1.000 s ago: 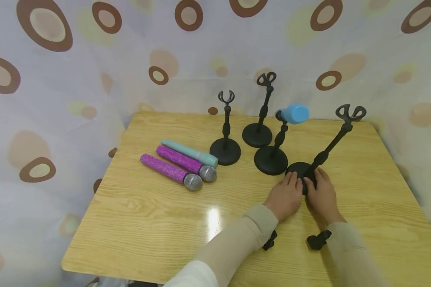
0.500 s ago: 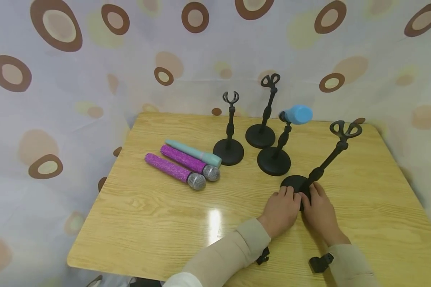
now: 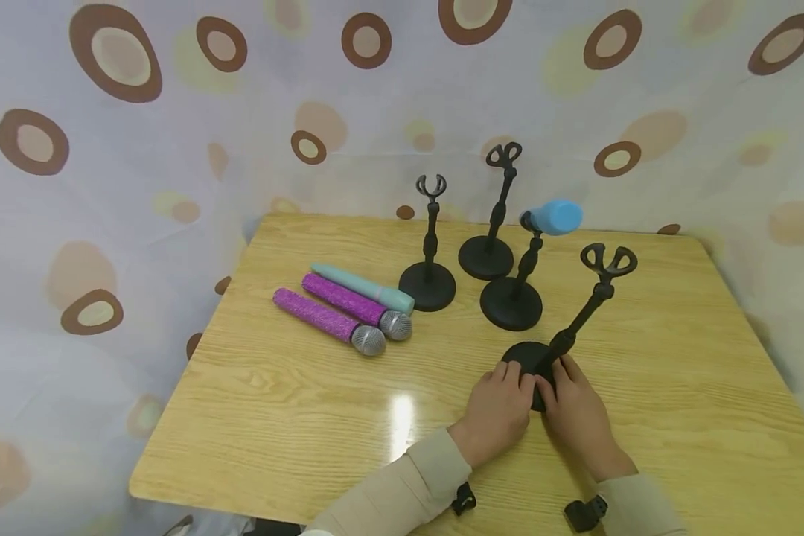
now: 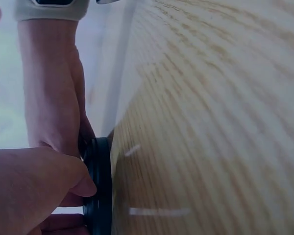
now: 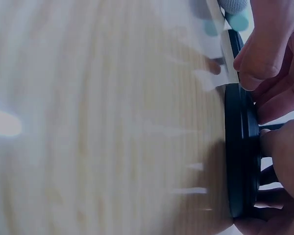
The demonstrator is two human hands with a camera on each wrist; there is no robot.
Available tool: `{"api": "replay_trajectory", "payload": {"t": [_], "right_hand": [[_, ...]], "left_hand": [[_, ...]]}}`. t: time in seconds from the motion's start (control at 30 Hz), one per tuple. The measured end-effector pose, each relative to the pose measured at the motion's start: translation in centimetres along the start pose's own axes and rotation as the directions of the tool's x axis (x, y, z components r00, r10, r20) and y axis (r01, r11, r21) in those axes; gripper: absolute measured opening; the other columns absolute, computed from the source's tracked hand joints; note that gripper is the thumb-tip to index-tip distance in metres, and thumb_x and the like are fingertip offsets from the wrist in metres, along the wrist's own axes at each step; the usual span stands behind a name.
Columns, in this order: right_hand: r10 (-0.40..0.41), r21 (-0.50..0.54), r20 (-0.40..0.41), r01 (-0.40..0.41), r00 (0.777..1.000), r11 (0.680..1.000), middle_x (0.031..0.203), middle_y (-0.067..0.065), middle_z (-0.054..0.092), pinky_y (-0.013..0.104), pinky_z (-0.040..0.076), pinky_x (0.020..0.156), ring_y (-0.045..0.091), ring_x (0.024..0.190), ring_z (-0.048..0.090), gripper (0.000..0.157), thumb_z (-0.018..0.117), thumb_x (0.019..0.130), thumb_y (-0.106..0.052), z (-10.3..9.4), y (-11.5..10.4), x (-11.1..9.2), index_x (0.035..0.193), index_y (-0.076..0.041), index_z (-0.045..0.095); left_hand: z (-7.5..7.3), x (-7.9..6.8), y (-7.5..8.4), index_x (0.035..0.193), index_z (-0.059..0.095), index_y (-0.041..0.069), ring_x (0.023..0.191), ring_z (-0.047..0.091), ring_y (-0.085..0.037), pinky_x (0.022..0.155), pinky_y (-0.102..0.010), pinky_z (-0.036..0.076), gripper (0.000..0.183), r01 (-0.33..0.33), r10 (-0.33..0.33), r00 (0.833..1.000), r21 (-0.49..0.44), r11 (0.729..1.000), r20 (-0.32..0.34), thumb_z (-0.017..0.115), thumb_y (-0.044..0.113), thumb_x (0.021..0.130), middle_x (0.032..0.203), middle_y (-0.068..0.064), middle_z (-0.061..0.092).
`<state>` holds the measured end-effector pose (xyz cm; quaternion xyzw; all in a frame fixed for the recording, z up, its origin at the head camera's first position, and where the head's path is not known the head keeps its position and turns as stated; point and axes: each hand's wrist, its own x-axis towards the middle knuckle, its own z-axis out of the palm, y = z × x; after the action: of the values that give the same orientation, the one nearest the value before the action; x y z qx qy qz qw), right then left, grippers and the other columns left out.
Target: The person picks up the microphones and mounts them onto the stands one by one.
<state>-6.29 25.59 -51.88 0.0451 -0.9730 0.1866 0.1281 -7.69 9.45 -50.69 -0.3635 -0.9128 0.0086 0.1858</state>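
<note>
A black microphone stand (image 3: 581,316) with an open two-pronged clip leans over to the right near the front of the table. My left hand (image 3: 496,413) grips the near left part of its round base, fingers over the top. From the right side, my right hand (image 3: 579,420) holds the same base, its thumb on top by the pole. The left wrist view has the base (image 4: 103,186) edge-on, close over the wood. In the right wrist view, fingers of both hands surround the base (image 5: 242,152). The clip holds no microphone.
Behind stand two more bare microphone stands (image 3: 430,249) and a stand with a blue microphone (image 3: 556,217) in its clip. Two purple glitter microphones (image 3: 316,315) and a teal microphone (image 3: 362,286) lie to the left on the wooden table (image 3: 268,439). A patterned cloth (image 3: 388,89) hangs behind.
Both hands have drawn the stand toward the front edge and somewhat left, away from the other stands. Its clip has turned slightly. The view has shifted a little; the other things stay put.
</note>
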Motion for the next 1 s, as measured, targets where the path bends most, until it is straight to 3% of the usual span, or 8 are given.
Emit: {"api": "replay_trajectory", "payload": {"t": [0.13,0.37,0.53,0.63,0.77,0.87,1.0], "right_hand": [[-0.020,-0.014,-0.008,0.020,1.000,1.000,0.130,0.038,0.052,0.060,0.053,0.086,0.052,0.112,0.060,0.048,0.064,0.096,-0.015,0.5,-1.0,0.0,0.130,0.017,0.052],[-0.008,-0.040,0.031,0.009,0.999,0.999,0.133,0.038,0.051,0.058,0.053,0.089,0.051,0.116,0.059,0.052,0.063,0.097,-0.020,1.4,-2.2,-0.2,0.132,0.017,0.051],[-0.026,-0.055,0.010,0.026,1.000,0.998,0.131,0.037,0.054,0.056,0.054,0.089,0.049,0.115,0.060,0.050,0.066,0.095,-0.018,1.8,-2.9,-0.5,0.129,0.017,0.054],[-0.038,-0.058,-0.007,0.038,0.999,0.998,0.130,0.036,0.054,0.055,0.054,0.089,0.048,0.114,0.061,0.050,0.067,0.095,-0.018,1.8,-3.3,-0.4,0.128,0.017,0.055],[-0.013,-0.040,0.045,0.015,0.999,0.999,0.139,0.035,0.049,0.056,0.052,0.093,0.048,0.121,0.057,0.057,0.065,0.096,-0.024,1.7,-4.0,0.0,0.133,0.017,0.051],[0.005,-0.018,0.090,-0.004,0.996,1.000,0.146,0.034,0.043,0.056,0.050,0.097,0.048,0.128,0.052,0.064,0.065,0.096,-0.029,1.8,-4.6,0.2,0.137,0.017,0.046],[-0.002,0.003,0.094,0.002,0.996,1.000,0.149,0.032,0.040,0.055,0.050,0.099,0.046,0.130,0.050,0.067,0.066,0.095,-0.031,2.3,-5.0,0.2,0.138,0.016,0.045]], "left_hand": [[-0.2,-0.9,-0.9,0.107,0.065,0.016,0.083,0.054,-0.011,0.065,-0.018,0.051,0.024,0.018,-0.018,1.000,-0.019,1.000,-0.013,0.067,0.032,0.089,0.100,0.000,0.060],[0.1,-2.3,-1.5,0.122,0.067,0.010,0.096,0.060,-0.013,0.073,-0.019,0.054,0.039,0.062,-0.063,0.998,-0.025,0.998,-0.023,0.066,0.032,0.089,0.113,-0.003,0.063],[0.2,-3.3,-1.5,0.124,0.068,0.011,0.101,0.060,-0.014,0.074,-0.018,0.054,0.043,0.083,-0.084,0.996,-0.025,0.996,-0.029,0.067,0.034,0.088,0.117,-0.004,0.063],[-0.1,-3.6,-1.7,0.126,0.067,0.010,0.106,0.060,-0.015,0.078,-0.019,0.055,0.046,0.098,-0.099,0.995,-0.035,0.995,-0.010,0.069,0.034,0.087,0.120,-0.005,0.062],[-0.6,-3.8,-2.4,0.129,0.065,0.009,0.114,0.058,-0.017,0.085,-0.021,0.055,0.049,0.142,-0.140,0.990,-0.080,0.987,0.033,0.070,0.033,0.087,0.125,-0.006,0.061],[-0.8,-4.1,-2.9,0.131,0.064,0.008,0.119,0.057,-0.019,0.084,-0.022,0.057,0.049,0.187,-0.179,0.982,-0.139,0.973,0.069,0.069,0.030,0.087,0.129,-0.007,0.059],[-0.8,-4.6,-3.5,0.134,0.061,0.007,0.124,0.055,-0.020,0.079,-0.025,0.059,0.048,0.232,-0.211,0.971,-0.229,0.945,0.116,0.066,0.026,0.091,0.134,-0.007,0.057]]}}
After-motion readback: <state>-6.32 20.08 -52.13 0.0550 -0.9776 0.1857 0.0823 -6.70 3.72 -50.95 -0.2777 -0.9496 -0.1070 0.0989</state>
